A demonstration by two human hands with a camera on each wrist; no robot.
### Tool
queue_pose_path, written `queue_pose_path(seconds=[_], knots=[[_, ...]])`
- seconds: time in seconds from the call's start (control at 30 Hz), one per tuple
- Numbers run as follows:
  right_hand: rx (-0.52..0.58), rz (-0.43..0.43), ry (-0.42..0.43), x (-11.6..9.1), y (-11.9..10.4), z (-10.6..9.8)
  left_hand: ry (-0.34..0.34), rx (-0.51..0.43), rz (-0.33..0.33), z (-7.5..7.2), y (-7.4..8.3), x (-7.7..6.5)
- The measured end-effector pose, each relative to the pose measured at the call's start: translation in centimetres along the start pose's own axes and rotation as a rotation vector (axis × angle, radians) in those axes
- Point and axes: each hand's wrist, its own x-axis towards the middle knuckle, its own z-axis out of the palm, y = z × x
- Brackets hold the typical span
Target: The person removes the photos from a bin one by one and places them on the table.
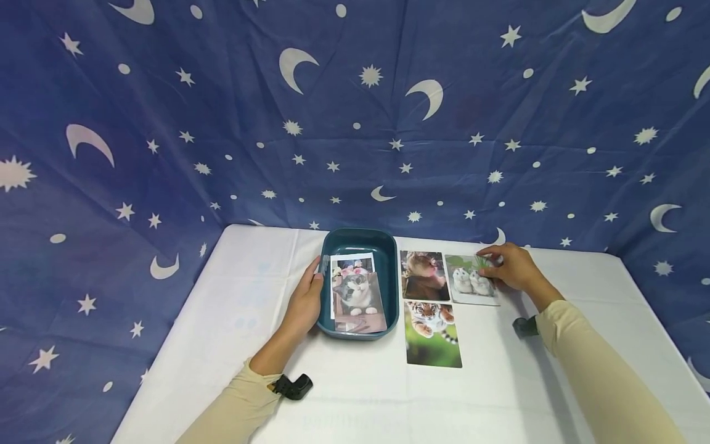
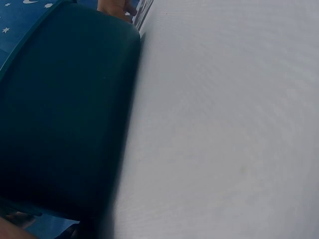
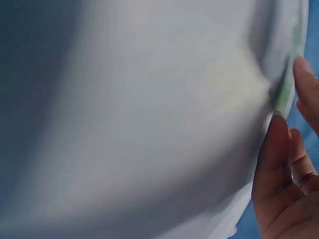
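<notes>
My left hand [image 1: 306,302] holds the left side of a dark teal plastic tub [image 1: 392,296], its thumb at the rim. Inside the tub lie photo cards; a grey-and-white cat card [image 1: 357,302] is on top, partly covering a card with pink flowers [image 1: 350,266]. Over to the right, my right hand [image 1: 509,266] pinches a card of two small white furry animals [image 1: 467,283] by its upper right part. In the right wrist view, thumb and fingers [image 3: 273,159] meet that card's edge. The left wrist view shows mostly the tub's outer wall [image 2: 70,99].
A brown animal card [image 1: 424,277] lies between the tub and the white-animals card. Below it is a tiger cub card [image 1: 432,339]. All rest on a white-covered table [image 1: 355,394], backed by a blue cloth [image 1: 355,166] with moons and stars.
</notes>
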Motion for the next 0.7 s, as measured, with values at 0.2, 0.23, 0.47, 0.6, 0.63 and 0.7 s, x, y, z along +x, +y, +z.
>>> queue_pose_path(seconds=[0.2, 0.23, 0.47, 0.6, 0.63, 0.7], knots=[[0.343, 0.038, -0.058, 1.1, -3.7, -1.5, 0.005, -0.002, 0.001, 0.1, 0.0, 0.1], [0.423, 0.036, -0.081, 1.4, -4.9, -1.8, 0.006, -0.002, -0.001, 0.1, 0.0, 0.1], [0.603, -0.161, -0.258, 3.8, -13.9, -3.0, -0.003, -0.001, 0.001, 0.1, -0.1, 0.1], [0.676, -0.225, -0.358, 4.9, -18.9, -2.5, -0.001, -0.001, 0.011, 0.0, -0.1, 0.1], [0.696, -0.225, -0.386, 5.2, -20.1, -2.2, -0.001, 0.0, 0.011, 0.0, -0.1, 0.1], [0.715, -0.215, -0.434, 5.7, -22.2, -1.3, -0.003, -0.002, 0.008, 0.0, -0.1, 0.1]])
